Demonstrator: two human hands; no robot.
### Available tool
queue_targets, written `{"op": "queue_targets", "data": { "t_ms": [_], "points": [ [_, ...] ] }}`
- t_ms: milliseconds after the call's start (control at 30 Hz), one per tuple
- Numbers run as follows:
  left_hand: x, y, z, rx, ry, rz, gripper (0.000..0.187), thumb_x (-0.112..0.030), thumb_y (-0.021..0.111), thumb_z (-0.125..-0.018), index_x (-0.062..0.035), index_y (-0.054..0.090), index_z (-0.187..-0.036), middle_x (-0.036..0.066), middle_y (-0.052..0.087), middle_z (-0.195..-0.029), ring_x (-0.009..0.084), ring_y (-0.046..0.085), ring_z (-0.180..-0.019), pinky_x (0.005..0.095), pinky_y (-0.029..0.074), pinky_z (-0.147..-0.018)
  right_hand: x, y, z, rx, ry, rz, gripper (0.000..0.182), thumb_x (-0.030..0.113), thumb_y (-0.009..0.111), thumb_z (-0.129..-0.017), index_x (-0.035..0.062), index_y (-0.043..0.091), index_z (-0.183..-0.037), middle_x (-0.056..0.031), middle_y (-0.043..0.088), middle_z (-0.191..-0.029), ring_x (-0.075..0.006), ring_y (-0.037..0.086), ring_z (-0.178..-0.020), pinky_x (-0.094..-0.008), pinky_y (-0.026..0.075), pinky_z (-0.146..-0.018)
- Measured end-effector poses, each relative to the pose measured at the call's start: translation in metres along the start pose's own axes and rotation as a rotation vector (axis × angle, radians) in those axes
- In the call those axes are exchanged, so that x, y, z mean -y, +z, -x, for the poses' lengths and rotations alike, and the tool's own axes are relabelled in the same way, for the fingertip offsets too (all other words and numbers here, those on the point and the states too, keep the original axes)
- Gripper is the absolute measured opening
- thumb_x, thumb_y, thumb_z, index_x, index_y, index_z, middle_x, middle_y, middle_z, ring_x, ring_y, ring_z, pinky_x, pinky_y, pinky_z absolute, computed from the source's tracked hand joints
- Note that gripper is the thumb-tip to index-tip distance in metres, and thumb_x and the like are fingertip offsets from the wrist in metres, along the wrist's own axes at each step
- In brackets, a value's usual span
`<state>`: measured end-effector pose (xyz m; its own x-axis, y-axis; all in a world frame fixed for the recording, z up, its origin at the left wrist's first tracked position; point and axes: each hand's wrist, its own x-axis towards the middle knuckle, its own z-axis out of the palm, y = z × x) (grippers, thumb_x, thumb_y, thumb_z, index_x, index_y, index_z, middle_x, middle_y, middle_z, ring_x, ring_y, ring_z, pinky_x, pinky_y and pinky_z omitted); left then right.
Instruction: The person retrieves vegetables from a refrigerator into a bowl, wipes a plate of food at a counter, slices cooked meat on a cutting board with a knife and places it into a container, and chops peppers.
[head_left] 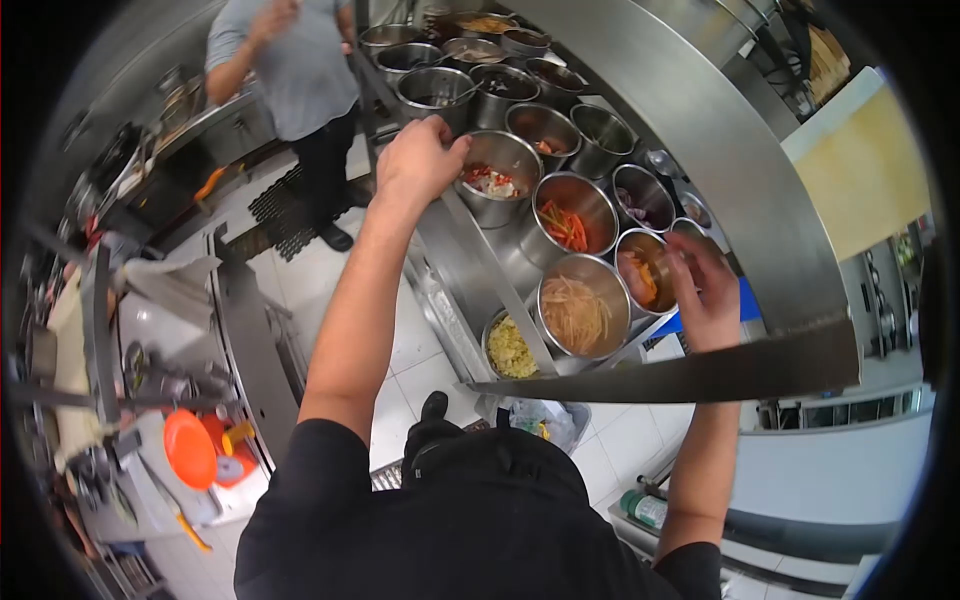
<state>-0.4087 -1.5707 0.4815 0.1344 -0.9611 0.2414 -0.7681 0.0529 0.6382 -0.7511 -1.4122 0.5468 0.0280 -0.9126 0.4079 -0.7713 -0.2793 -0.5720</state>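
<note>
My left hand [422, 160] is over the near edge of the rack, palm down with fingers curled, its thumb by the rim of a metal container of chopped red and white pieces [491, 180]. What its fingers close on, if anything, is hidden. On the other side, my right hand [705, 285] hangs with fingers apart at the rim of a smaller metal container of orange pieces [650, 278]. Between the hands stand a container of red and orange strips [565, 225] and one of pale shreds [575, 312]. Chopped yellowish bits fill a lower container [510, 348].
A steel shelf edge [690, 372] crosses in front of my right forearm. More metal pots [437, 90] fill the rack's far end. Another person [290, 80] stands beyond, at upper left. An orange bowl [190, 450] and a knife [165, 500] lie on the left counter.
</note>
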Motion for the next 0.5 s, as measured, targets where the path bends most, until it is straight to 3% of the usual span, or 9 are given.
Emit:
{"op": "queue_targets", "data": {
  "t_ms": [67, 200, 267, 333, 433, 500],
  "points": [
    [0.000, -0.003, -0.009, 0.048, 0.010, 0.003, 0.041, -0.044, 0.069, -0.091, -0.0063, 0.073, -0.106, 0.018, 0.075, -0.099, 0.0369, 0.071, -0.101, 0.0474, 0.054, -0.089, 0.005, 0.011, -0.041, 0.057, -0.168, 0.100, 0.025, 0.015, 0.067, -0.101, 0.0016, 0.069, -0.122, -0.0101, 0.074, -0.110, -0.0186, 0.071, -0.094, -0.0328, 0.054, -0.084],
    [0.014, 0.011, -0.020, 0.088, 0.127, 0.076, 0.036, -0.032, 0.067, -0.088, -0.0055, 0.073, -0.112, 0.018, 0.076, -0.100, 0.0367, 0.072, -0.102, 0.0467, 0.054, -0.090, -0.032, 0.079, -0.125, 0.126, -0.113, 0.224, 0.037, 0.034, 0.063, -0.103, -0.0018, 0.073, -0.106, -0.0228, 0.074, -0.099, -0.0352, 0.073, -0.091, -0.0403, 0.055, -0.083],
    [0.011, 0.009, -0.017, 0.113, 0.135, 0.097, 0.036, -0.027, 0.065, -0.086, -0.0049, 0.072, -0.114, 0.018, 0.076, -0.101, 0.0365, 0.072, -0.101, 0.0460, 0.055, -0.090, -0.010, 0.104, -0.157, 0.199, -0.078, 0.449, 0.045, 0.041, 0.062, -0.101, -0.0024, 0.073, -0.095, -0.0255, 0.072, -0.089, -0.0407, 0.072, -0.087, -0.0444, 0.056, -0.083],
    [0.012, 0.005, -0.016, 0.146, 0.133, 0.112, 0.036, -0.027, 0.065, -0.087, -0.0054, 0.072, -0.114, 0.018, 0.075, -0.101, 0.0366, 0.072, -0.100, 0.0457, 0.055, -0.090, -0.016, 0.131, -0.178, 0.119, -0.083, 0.495, 0.050, 0.045, 0.064, -0.098, -0.0023, 0.074, -0.089, -0.0231, 0.072, -0.078, -0.0365, 0.072, -0.072, -0.0452, 0.058, -0.072],
    [0.011, 0.000, -0.012, 0.145, 0.139, 0.102, 0.032, -0.026, 0.065, -0.087, -0.0056, 0.072, -0.111, 0.017, 0.075, -0.099, 0.0366, 0.072, -0.098, 0.0464, 0.055, -0.088, 0.004, 0.141, -0.199, 0.393, 0.326, 0.364, 0.045, 0.040, 0.064, -0.096, -0.0018, 0.073, -0.083, -0.0184, 0.071, -0.071, -0.0272, 0.070, -0.061, -0.0429, 0.057, -0.057],
    [0.009, -0.004, -0.009, 0.156, 0.139, 0.106, 0.029, -0.025, 0.065, -0.087, -0.0051, 0.070, -0.108, 0.017, 0.075, -0.097, 0.0370, 0.072, -0.097, 0.0473, 0.055, -0.087, -0.005, 0.148, -0.206, 0.354, 0.407, 0.217, 0.040, 0.036, 0.063, -0.096, -0.0013, 0.070, -0.083, -0.0134, 0.069, -0.070, -0.0209, 0.068, -0.057, -0.0382, 0.055, -0.050]
  ]
}}
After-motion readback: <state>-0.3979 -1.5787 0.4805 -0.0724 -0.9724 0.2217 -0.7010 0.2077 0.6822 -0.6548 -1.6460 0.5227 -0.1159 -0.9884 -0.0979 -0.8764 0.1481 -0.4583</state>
